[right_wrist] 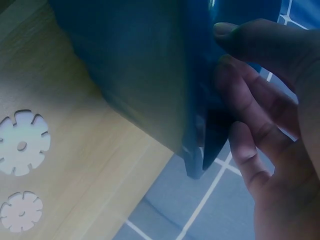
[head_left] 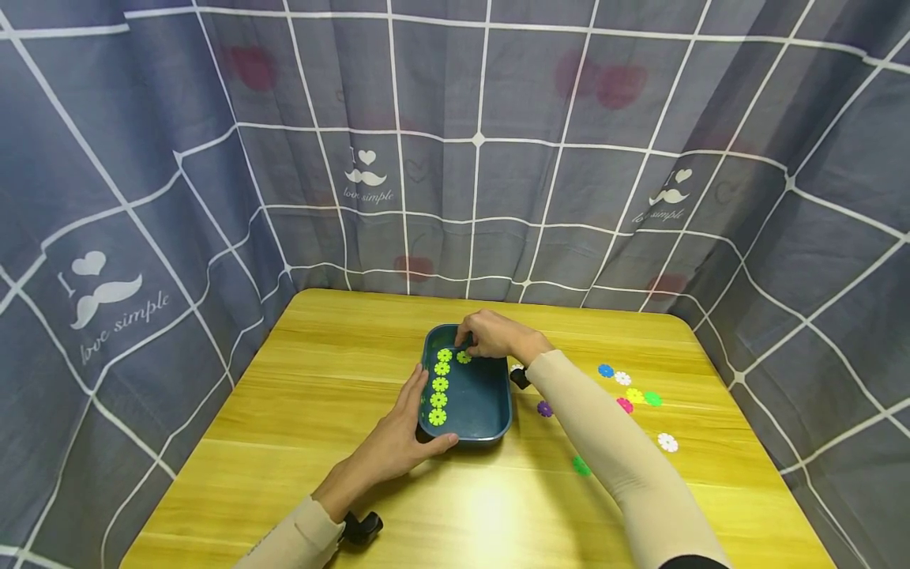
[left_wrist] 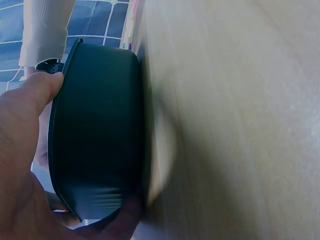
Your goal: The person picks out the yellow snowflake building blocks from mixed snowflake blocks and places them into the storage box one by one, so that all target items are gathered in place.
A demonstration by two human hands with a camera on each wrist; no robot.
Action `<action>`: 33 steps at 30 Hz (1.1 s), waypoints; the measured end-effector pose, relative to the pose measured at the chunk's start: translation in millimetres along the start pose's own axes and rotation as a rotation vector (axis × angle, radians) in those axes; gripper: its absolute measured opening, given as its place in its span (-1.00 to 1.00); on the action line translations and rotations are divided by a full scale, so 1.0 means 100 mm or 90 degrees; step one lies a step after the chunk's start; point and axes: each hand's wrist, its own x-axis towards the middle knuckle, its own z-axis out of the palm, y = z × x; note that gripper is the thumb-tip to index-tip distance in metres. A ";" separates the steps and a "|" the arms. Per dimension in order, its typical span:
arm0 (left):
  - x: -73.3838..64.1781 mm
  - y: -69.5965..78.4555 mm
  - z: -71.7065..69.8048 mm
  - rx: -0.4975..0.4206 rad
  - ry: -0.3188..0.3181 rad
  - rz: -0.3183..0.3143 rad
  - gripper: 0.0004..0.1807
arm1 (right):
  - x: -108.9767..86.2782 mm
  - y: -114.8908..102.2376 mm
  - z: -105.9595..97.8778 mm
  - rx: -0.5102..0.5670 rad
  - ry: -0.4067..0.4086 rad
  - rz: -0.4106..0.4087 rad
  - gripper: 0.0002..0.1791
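Note:
My left hand (head_left: 400, 435) grips the near left corner of a dark blue-green tray (head_left: 476, 403). Its thumb lies on the near rim while its fingers run along the left side. Inside, a column of several yellow-green notched discs (head_left: 440, 385) lines the left wall. Over the far end of the tray reaches my right hand (head_left: 494, 333), fingertips bent down right at another yellow-green notched disc (head_left: 464, 357). The right wrist view shows the thumb (right_wrist: 250, 37) and index finger slightly apart beyond the rim; the tray wall hides the disc there.
Right of the tray, loose notched discs lie on the wooden table (head_left: 341, 356): purple (head_left: 544, 408), blue (head_left: 606, 371), white (head_left: 667, 442), pink (head_left: 625, 405), yellow (head_left: 635, 396) and green (head_left: 581, 465). A grey-blue checked curtain (head_left: 441, 174) hangs round the table's back and sides.

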 end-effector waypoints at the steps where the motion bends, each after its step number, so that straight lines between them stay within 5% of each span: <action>1: 0.00 0.00 0.00 0.001 0.000 0.000 0.40 | -0.01 0.00 -0.01 0.003 0.002 0.001 -0.70; 33: 0.01 0.01 0.01 0.008 -0.004 0.001 0.40 | -0.56 0.01 -0.02 0.071 0.080 -0.011 -0.76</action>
